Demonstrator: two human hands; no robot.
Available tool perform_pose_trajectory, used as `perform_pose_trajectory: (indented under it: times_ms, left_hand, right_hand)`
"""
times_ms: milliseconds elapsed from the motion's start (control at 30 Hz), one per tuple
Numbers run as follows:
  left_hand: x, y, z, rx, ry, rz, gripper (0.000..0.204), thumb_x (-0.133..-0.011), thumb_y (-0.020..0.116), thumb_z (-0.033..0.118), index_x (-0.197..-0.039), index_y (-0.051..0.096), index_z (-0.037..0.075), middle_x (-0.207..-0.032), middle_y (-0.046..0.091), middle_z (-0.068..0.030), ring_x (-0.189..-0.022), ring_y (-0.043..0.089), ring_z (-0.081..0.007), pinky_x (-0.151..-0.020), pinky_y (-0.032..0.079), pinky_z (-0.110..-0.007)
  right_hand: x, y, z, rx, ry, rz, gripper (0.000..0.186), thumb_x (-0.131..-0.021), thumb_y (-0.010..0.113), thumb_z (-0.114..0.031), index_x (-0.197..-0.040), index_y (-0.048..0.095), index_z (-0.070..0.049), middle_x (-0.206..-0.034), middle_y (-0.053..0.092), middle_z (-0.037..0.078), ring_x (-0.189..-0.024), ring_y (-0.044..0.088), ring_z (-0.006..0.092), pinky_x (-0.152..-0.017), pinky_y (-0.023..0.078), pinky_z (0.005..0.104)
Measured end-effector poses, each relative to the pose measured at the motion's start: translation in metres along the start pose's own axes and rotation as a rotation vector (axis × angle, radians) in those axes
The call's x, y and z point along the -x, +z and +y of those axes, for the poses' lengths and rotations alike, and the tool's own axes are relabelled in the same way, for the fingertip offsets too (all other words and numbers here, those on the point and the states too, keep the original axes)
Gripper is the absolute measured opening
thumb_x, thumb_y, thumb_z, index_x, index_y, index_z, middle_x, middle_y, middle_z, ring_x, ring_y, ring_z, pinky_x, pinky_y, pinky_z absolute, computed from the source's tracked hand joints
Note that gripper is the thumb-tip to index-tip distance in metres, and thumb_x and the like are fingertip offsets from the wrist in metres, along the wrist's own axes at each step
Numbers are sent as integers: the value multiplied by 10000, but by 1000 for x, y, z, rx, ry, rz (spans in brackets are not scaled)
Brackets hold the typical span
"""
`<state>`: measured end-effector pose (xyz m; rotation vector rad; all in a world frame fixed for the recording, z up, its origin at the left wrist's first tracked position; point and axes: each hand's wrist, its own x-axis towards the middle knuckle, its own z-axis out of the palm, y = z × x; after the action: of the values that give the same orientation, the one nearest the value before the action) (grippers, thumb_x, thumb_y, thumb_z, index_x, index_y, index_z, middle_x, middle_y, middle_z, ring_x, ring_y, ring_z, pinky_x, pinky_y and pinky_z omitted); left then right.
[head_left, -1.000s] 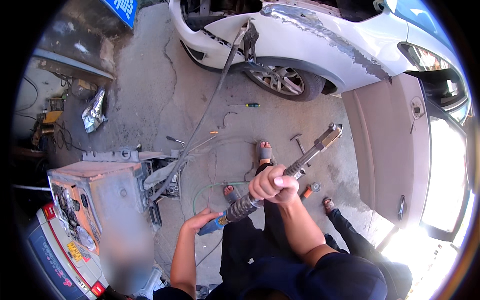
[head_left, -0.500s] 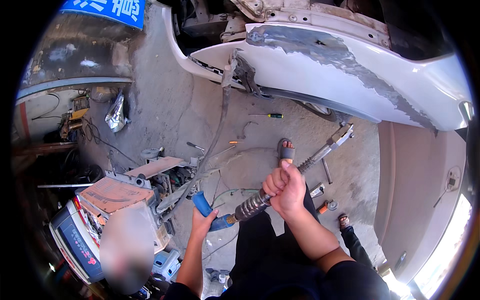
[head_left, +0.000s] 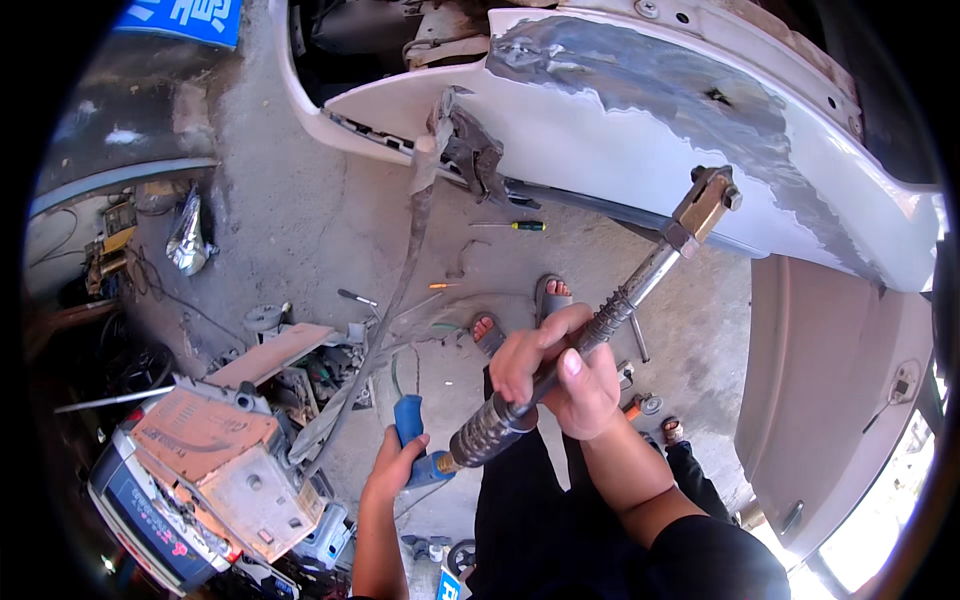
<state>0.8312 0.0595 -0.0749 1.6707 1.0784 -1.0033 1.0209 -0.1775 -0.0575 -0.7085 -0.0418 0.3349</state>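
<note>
A slide hammer dent puller [head_left: 484,432] with a blue handle, a ribbed dark weight and a spring on its steel shaft slants up and right in front of me. My left hand [head_left: 394,464] grips the blue handle at its lower end. Around the shaft, between the weight and the spring, my right hand [head_left: 578,385] is loosely wrapped, thumb apart from the fingers. The forked metal tip [head_left: 712,190] appears over the white car fender [head_left: 640,150], close to a grey sanded patch [head_left: 640,75] with a dark spot; whether it touches cannot be told.
Left of me stands a worn box-shaped machine [head_left: 240,485], with a thick grey cable [head_left: 408,265] running to the fender's edge. On the concrete floor lie a screwdriver [head_left: 525,226] and an angle grinder [head_left: 643,407]. An open car door [head_left: 840,370] is at right; another person's leg [head_left: 690,475] shows near it.
The puller's tip has risen from beside the fender's lower edge to overlap the white panel. My right hand's grip has loosened. My view has moved closer to the fender.
</note>
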Motion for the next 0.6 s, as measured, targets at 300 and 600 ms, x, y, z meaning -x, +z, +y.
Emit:
perform_pose_trajectory:
  times_ms: [300,600]
  left_hand:
    - [-33,18,-38,353,-74,-224,517,-894,575,349,-1204,464,-49,-1065,562,-133,-969,531,-185,-848,418,-285]
    - [-1,22,-28,435,-88,-346,481,-933,490,288,-1290,434,-30,-1132,569,-107,-1021,530,-168,-898,415,-286]
  right_hand:
    - [-25,14,27,-230,200,68,109,-1009,436,-129,-1038,389,-35,-603,363,2,-447,359,82,-428,327,244]
    - [-32,32,0,-201,312,99,129,-1016,439,-154,-983,359,-59,-591,365,-4,-446,357,80,-423,318,239]
